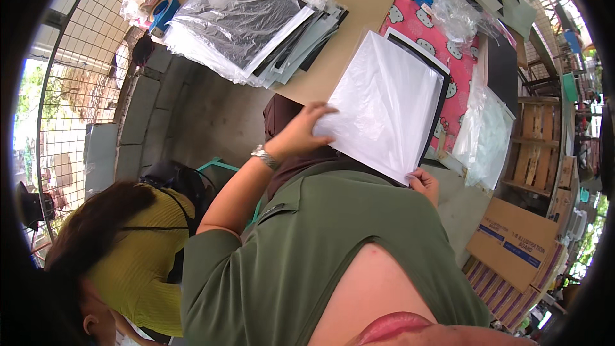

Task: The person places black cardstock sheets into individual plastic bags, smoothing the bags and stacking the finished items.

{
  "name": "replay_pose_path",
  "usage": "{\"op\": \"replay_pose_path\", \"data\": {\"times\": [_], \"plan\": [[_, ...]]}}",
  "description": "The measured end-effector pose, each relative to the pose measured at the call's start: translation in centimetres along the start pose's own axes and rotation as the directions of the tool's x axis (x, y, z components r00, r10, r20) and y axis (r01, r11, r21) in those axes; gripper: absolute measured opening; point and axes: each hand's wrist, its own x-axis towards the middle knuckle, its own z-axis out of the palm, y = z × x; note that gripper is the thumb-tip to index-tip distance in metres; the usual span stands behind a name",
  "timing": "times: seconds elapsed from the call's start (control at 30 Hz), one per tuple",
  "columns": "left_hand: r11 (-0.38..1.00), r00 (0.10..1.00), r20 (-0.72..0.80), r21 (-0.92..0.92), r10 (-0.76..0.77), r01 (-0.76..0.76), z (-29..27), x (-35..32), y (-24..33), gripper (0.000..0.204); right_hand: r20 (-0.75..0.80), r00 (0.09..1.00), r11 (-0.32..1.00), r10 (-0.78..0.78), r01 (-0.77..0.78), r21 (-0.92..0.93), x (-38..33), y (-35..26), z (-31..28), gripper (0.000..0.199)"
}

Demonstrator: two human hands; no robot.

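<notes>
Holding a white plastic sleeve with a black-edged board inside it, I have it tilted — its long axis runs from the lower corner near my chest up and away toward the far right of the table. My left hand lies flat with fingers spread on its left edge, a metal watch on that wrist; my right hand pinches the bottom corner, so the two hands are apart, one at each side of the sleeve.

Below it is a brown cardboard-covered tabletop, and to the right a pink cloth printed with white cartoon cats. At the far left of the table sits a stack of dark and white boards under loose clear plastic, fanned out toward the right. More clear bags hang off the table's right edge. A wire-mesh fence closes the left side, with daylight beyond.

Down at the right stand flat brown cartons bearing blue rectangular labels. A person in a yellow ribbed top is at my lower left.
</notes>
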Motion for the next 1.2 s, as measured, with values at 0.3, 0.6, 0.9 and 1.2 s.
{"op": "replay_pose_path", "data": {"times": [0.3,0.6,0.9,1.2], "plan": [[0.971,0.899,-0.367,-0.126,-0.237,0.204,0.9,-4.4,0.7,0.014,-0.009,0.997,0.995,0.074,-0.073,0.06,-1.3,0.7,0.3,0.007],[0.546,0.709,-0.215,-0.79,-0.672,0.278,-1.5,-7.1,-2.9,0.022,0.09,0.989,0.992,0.113,-0.117,0.038,-0.6,1.0,0.3,0.005],[0.26,0.791,0.42,-0.785,-0.445,0.563,1.5,-2.2,2.4,0.065,0.092,0.995,0.982,-0.038,0.02,0.189,-0.6,6.5,-3.1,0.004],[0.411,0.72,-0.273,-0.912,-0.638,0.019,-7.4,0.9,2.9,0.057,-0.305,0.797,0.79,-0.521,0.315,-0.526,12.8,0.7,-16.2,0.037]]}}
